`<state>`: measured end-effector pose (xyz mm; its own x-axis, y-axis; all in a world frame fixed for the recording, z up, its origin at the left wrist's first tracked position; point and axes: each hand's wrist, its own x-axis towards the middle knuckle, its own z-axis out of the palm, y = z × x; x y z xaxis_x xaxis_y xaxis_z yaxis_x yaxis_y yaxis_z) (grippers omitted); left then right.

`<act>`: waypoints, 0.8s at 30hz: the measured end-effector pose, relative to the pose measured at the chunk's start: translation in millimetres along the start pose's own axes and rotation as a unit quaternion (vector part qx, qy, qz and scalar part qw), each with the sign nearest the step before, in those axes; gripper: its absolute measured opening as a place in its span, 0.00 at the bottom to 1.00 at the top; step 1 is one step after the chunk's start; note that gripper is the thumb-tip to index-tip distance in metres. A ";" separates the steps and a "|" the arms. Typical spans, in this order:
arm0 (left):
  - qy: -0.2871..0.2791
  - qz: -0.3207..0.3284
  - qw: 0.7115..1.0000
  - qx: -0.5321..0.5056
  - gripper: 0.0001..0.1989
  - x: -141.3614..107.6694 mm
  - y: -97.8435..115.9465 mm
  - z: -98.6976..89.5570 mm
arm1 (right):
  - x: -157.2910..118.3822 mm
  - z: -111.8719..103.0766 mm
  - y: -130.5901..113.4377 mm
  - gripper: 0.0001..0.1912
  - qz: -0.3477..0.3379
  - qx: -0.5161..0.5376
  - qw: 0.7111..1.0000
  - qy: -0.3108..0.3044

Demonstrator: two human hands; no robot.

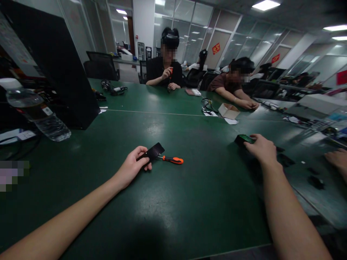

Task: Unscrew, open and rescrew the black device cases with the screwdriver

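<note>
A flat black rectangular plate (154, 151) is gripped by my left hand (135, 161), thumb on top and fingers beneath, close above the table. Just right of the plate lies a screwdriver (173, 160) with an orange and black handle; the plate hides the tip of its shaft. Off to the right, my right hand (261, 150) has its thumb and fingers around the near end of a small black box with a green top face (243, 139). My palm and fingers cover part of that box.
The green table (162, 202) holds a plastic water bottle (38, 108) and a black computer case (62, 65) at left. An open cardboard box (229, 111) and cables (207, 104) lie farther back. Two people sit opposite; another person's hand (337, 159) is at far right.
</note>
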<state>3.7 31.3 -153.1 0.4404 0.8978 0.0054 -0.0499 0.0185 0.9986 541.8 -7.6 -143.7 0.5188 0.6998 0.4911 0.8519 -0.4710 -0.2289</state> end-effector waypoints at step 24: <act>-0.116 0.218 0.929 0.274 0.08 -18.0 -0.1 12.7 | -181.0 -45.5 -254.4 0.26 -0.239 0.477 0.679 -0.504</act>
<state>7.1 9.6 -152.6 0.6708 0.6467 0.3629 0.1676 -0.6089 0.7754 228.0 -38.9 -136.1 -0.4569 0.8894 -0.0134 0.3485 0.1651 -0.9227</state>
